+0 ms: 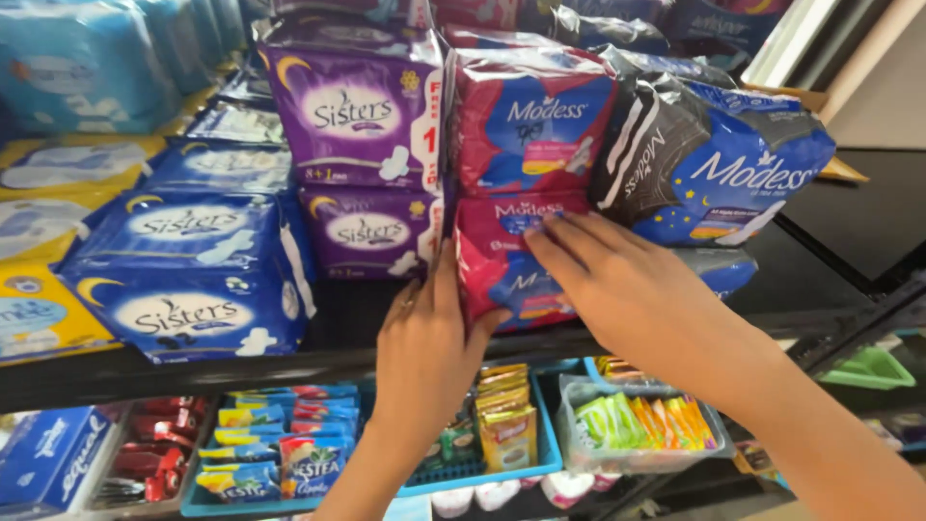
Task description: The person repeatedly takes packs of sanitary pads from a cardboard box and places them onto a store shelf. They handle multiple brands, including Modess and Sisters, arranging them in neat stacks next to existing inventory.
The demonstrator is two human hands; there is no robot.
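My left hand presses flat against the left side of a red and blue soft packet at the bottom of a stack on the black shelf. The fingers of my right hand lie spread over the front of the same packet. A second red and blue packet sits on top of it. A black and blue packet leans tilted just right of my right hand. Two purple packets are stacked just left of my left hand.
Blue packets and yellow packets fill the shelf's left part. Below the shelf edge, a blue tray holds sachets, a clear tub holds bright small packs, and another blue tray holds packets. A green tray sits at the right.
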